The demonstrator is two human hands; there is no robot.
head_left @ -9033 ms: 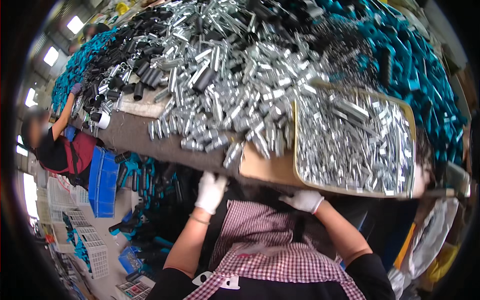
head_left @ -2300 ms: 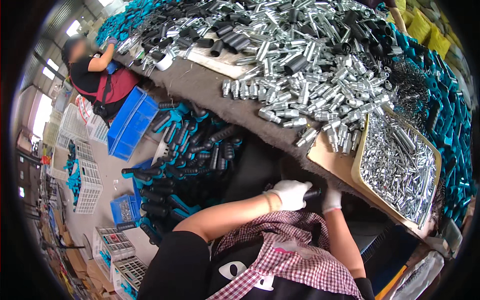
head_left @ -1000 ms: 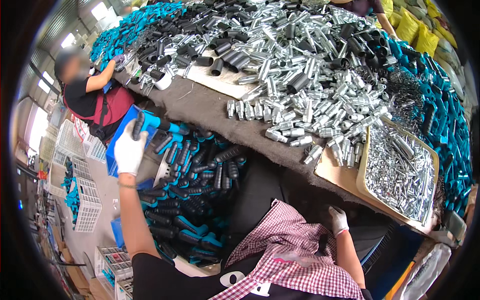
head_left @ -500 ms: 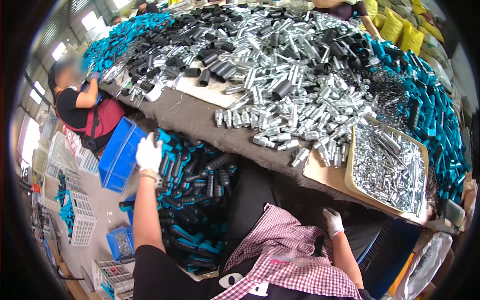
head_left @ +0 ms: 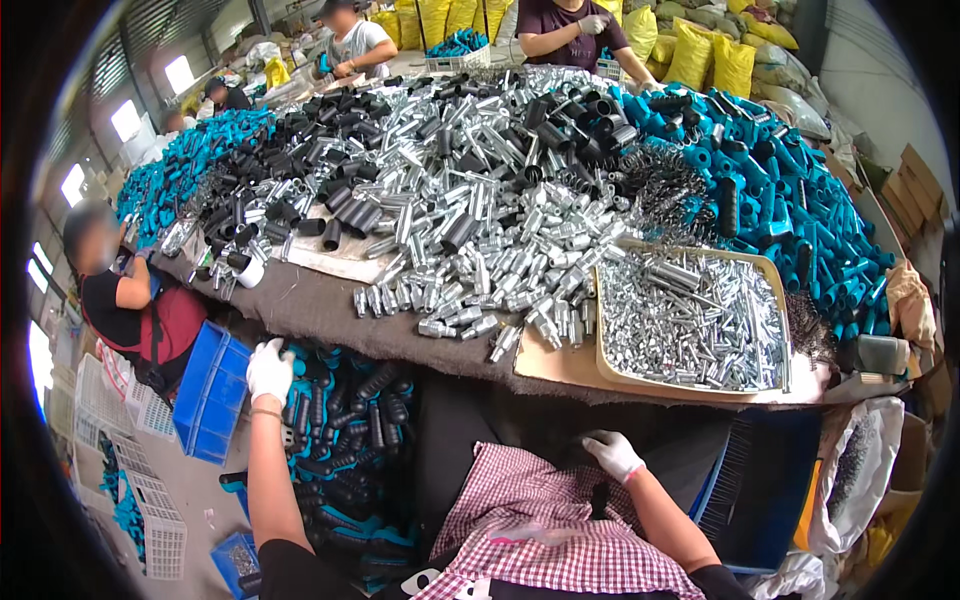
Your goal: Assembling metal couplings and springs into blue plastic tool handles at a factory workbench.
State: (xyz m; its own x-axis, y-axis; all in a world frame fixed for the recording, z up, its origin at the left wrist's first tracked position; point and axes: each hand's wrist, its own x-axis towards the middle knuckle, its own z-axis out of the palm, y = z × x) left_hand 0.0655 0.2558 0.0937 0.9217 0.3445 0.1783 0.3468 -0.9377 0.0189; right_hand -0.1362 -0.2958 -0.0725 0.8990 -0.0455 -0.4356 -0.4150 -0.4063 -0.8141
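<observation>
My left hand (head_left: 270, 372), in a white glove, is stretched forward beside a tilted blue plastic bin (head_left: 211, 392). It is over the left edge of a heap of black and teal tool handles (head_left: 350, 425) below the table. Its fingers look slightly apart, and nothing shows in them. My right hand (head_left: 613, 455), also gloved, hovers above my dark-trousered lap, beside the checked apron (head_left: 545, 510). Its fingers are loosely extended, with no object visible in it. Neither hand touches the metal sockets (head_left: 470, 300) piled on the table.
The table's grey cloth edge (head_left: 330, 325) runs ahead of me. On it are a tray of small metal pins (head_left: 690, 325), black sleeves (head_left: 350, 213), springs (head_left: 665, 190) and teal housings (head_left: 760, 200). A person (head_left: 130, 290) sits at left; others work across the table.
The view has tilted up and turned right, showing more of the people and yellow sacks across the table. My left hand stays near the blue bin; my right hand's fingers are more extended.
</observation>
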